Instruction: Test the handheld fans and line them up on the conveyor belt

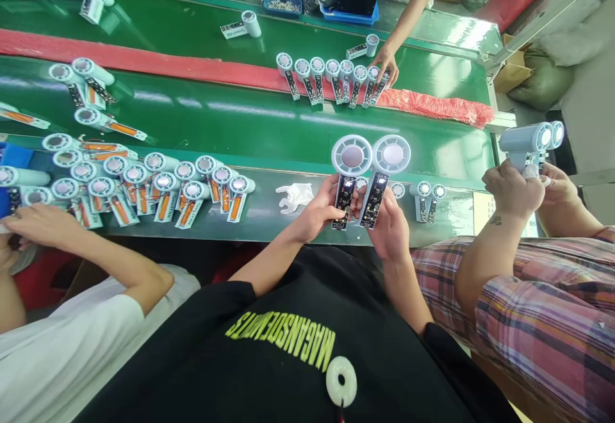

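My left hand (314,215) is closed round the handle of a pale blue handheld fan (352,155), its thumb on the black circuit board that lies bare in the handle. A second fan of the same kind (391,154) is gripped by my right hand (391,227), close beside the first. Both round grilles point up toward me, and a small light glows on each board. Just left of my left hand, a white glove (295,197) lies on the bench. Two more fans with bare boards (423,202) stand right of my right hand.
A green conveyor belt (216,112) runs across, with a red padded strip (168,64) along it. A co-worker's hand (387,67) touches a row of fans (331,70). Many fans with orange wiring (166,182) crowd the left. Co-workers sit on both sides, one holding fans (526,138).
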`<state>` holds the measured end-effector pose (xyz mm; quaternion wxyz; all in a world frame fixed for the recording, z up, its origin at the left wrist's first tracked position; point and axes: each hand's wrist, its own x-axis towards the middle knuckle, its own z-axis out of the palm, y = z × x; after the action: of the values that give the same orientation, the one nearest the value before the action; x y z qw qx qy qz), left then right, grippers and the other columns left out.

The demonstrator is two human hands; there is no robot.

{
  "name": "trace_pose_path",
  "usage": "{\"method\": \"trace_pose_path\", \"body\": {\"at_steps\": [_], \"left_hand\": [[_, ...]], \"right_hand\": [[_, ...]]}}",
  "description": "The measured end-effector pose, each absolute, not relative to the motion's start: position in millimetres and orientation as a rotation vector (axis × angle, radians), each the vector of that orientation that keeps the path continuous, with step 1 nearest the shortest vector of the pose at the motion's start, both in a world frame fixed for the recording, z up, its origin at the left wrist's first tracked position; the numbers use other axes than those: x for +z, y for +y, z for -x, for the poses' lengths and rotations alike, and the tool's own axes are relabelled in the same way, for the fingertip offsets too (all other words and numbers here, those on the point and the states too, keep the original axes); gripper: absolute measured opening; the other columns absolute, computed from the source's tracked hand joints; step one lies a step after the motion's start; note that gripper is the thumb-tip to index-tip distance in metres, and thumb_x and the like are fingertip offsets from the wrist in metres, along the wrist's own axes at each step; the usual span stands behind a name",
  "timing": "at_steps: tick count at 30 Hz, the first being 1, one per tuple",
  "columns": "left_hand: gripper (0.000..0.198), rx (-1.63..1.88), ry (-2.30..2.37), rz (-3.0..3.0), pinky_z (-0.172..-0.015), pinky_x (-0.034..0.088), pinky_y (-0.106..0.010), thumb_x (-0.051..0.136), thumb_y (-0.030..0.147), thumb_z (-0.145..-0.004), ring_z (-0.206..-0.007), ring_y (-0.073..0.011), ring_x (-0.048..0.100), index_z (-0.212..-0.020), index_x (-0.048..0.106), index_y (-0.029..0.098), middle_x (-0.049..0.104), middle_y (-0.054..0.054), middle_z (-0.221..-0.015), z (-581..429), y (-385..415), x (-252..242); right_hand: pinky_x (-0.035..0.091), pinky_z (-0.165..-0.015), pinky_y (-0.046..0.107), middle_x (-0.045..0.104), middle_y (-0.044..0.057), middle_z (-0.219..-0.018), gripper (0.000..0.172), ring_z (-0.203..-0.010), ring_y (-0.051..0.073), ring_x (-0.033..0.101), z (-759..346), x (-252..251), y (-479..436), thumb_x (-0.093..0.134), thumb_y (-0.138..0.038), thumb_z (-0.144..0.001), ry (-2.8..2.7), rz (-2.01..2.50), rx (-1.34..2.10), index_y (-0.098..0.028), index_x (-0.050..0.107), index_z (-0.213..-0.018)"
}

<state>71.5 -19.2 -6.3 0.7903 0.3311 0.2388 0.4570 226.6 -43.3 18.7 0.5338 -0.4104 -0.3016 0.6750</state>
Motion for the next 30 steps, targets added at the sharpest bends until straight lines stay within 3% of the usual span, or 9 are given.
{"method": "trace_pose_path", "body": {"at_steps": [6,14,23,30], "left_hand": [[0.062,0.984,0.519,-0.723,-0.067,0.046,-0.031,0.066,0.018,-0.068,-0.088,-0.0183,0.058,-0.124,0.041,0.025,0.059,-0.006,-0.112,-66.7,-15.5,3.2],[0.054,0.956,0.535,-0.772,-0.070,0.048,-0.032,0.068,0.029,-0.079,-0.090,-0.0190,0.058,-0.124,0.038,0.024,0.056,-0.006,-0.108,-72.5,-13.1,9.1],[0.051,0.957,0.520,-0.787,-0.070,0.049,-0.031,0.067,0.028,-0.083,-0.088,-0.0166,0.058,-0.124,0.037,0.024,0.055,-0.006,-0.109,-75.3,-15.0,15.3],[0.055,0.908,0.482,-0.748,-0.077,0.051,-0.037,0.065,0.038,-0.085,-0.102,-0.0237,0.060,-0.129,0.036,0.024,0.055,-0.011,-0.122,-73.7,-11.8,10.2]], "right_hand": [[0.056,-0.078,0.040,0.062,0.004,-0.114,0.031,-0.100,0.024,0.062,-224.9,25.3,-44.7,0.056,-0.040,-0.084,-0.696,0.936,1.601,-0.028,0.056,-0.113],[0.056,-0.078,0.039,0.060,0.004,-0.116,0.032,-0.100,0.024,0.061,-222.4,23.3,-44.5,0.056,-0.042,-0.083,-0.696,0.994,1.551,-0.028,0.055,-0.112],[0.055,-0.079,0.041,0.063,0.004,-0.107,0.028,-0.100,0.024,0.061,-219.1,26.9,-47.2,0.057,-0.039,-0.083,-0.667,0.961,1.529,-0.027,0.056,-0.109],[0.055,-0.079,0.042,0.062,0.003,-0.106,0.026,-0.102,0.025,0.060,-217.0,25.0,-48.6,0.058,-0.038,-0.083,-0.651,0.978,1.490,-0.028,0.058,-0.107]]}}
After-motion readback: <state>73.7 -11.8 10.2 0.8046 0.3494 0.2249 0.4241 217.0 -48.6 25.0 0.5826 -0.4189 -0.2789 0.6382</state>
